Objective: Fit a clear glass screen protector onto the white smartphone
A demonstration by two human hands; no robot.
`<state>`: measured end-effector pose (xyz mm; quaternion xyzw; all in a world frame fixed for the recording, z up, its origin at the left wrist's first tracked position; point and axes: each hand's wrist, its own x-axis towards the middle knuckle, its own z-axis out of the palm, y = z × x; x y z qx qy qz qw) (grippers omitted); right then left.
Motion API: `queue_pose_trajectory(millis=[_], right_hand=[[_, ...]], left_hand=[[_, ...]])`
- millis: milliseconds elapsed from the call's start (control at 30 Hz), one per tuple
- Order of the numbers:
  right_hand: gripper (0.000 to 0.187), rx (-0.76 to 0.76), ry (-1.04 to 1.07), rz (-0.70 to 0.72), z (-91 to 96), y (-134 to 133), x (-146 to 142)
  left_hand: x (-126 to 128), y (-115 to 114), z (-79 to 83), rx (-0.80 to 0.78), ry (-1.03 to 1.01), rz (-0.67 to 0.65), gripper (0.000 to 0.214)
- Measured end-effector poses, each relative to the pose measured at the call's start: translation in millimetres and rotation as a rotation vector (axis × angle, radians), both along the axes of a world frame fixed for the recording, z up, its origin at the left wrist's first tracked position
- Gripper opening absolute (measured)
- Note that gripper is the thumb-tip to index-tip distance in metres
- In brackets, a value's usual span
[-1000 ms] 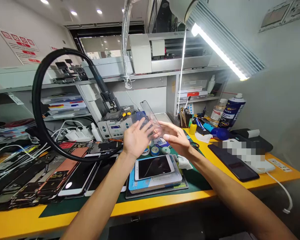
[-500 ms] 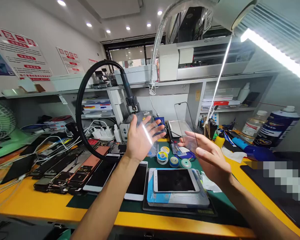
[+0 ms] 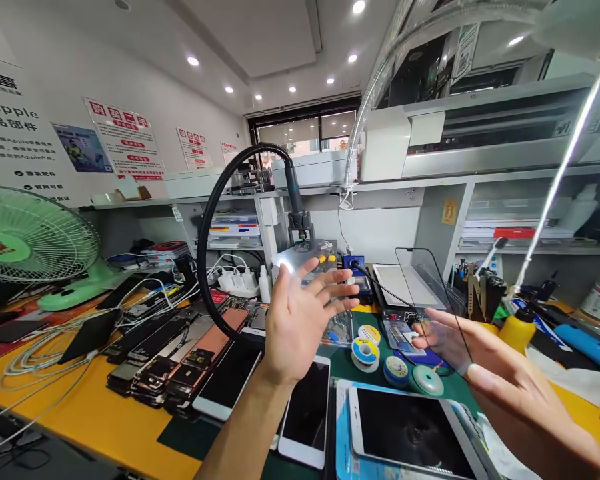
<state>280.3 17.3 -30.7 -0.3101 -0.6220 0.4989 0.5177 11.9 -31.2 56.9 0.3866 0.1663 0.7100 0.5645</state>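
Observation:
My right hand [image 3: 515,380] holds a clear glass screen protector with a thin black border [image 3: 433,249], upright between thumb and fingers. My left hand [image 3: 300,327] is raised with its palm towards me and its fingers spread. A clear glossy surface [image 3: 296,259] catches light by its thumb; whether the hand touches it I cannot tell. Below the hands a white phone with a dark screen [image 3: 413,430] lies on a blue and clear package [image 3: 343,427]. Another white phone [image 3: 307,413] lies beside it, just right of my left forearm.
Solder spools [image 3: 365,351] sit behind the phones. Opened phones [image 3: 180,360] and loose cables [image 3: 40,360] fill the left, near a green fan [image 3: 70,267]. A black flexible arm [image 3: 207,233] loops behind my left hand. A yellow bottle [image 3: 517,333] stands at right.
The view has turned left and come closer, so the bench appears shifted right and lower. Both hands keep much the same pose, and the right still holds the screen protector.

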Motion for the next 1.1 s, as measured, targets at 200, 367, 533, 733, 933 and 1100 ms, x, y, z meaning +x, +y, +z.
queue_pose_trajectory(millis=[200,367,533,733,933,1100], right_hand=[[0.060,0.081,-0.074,-0.068,-11.0,10.8,6.4],[0.059,0.064,-0.050,-0.052,-0.3,1.7,-3.6],[0.053,0.117,-0.093,-0.136,11.0,-17.3,-19.9],[0.047,0.165,-0.125,-0.089,14.8,-23.1,-25.8],[0.044,0.140,-0.092,-0.064,15.2,-21.0,-22.0],[0.043,0.155,-0.088,-0.026,13.1,-17.7,-20.1]], left_hand=[[-1.5,-2.1,0.3,-0.012,-0.010,0.009,0.045],[0.1,2.3,-5.0,-0.045,-0.022,-0.021,0.039],[5.7,11.8,-13.7,-0.069,0.005,-0.004,0.029],[9.3,15.5,-17.2,-0.087,-0.002,-0.034,0.031],[6.2,17.0,-18.8,-0.075,-0.020,-0.069,0.037],[3.3,20.1,-20.3,-0.097,-0.050,-0.072,0.042]])
